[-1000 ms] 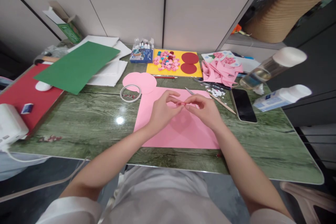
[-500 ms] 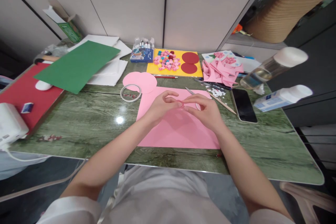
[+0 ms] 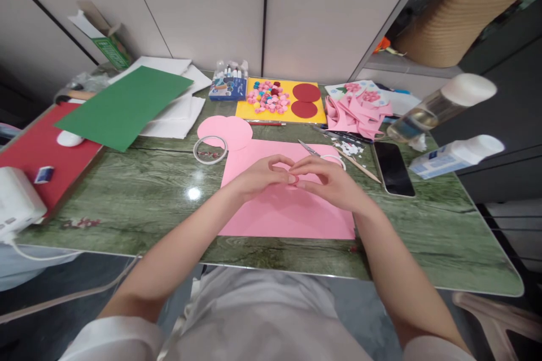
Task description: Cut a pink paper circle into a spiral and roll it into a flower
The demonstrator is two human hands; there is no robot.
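Between my left hand [image 3: 263, 176] and my right hand [image 3: 332, 180] is a small curled piece of pink paper [image 3: 293, 181]. The fingertips of both hands pinch it, partly hiding it. They hover over a large pink sheet of paper [image 3: 283, 219] on the table. Scissors [image 3: 309, 148] with white handles lie just beyond my right hand, their handles partly covered. Up and to the left, pink paper circles [image 3: 224, 128] lie overlapping, and a roll of tape [image 3: 210, 150] rests on their edge.
At the back, a yellow sheet [image 3: 244, 111] carries several small pink balls and two dark red circles [image 3: 305, 109]. Pink paper scraps [image 3: 358, 113], a pencil [image 3: 359, 165], a phone [image 3: 393, 169] and bottles [image 3: 457, 157] are on the right. Green paper [image 3: 127, 104] lies left.
Both hands have moved slightly down toward me with the small pink paper. The right fingers have closed in over it, and more of the scissors' handles shows.
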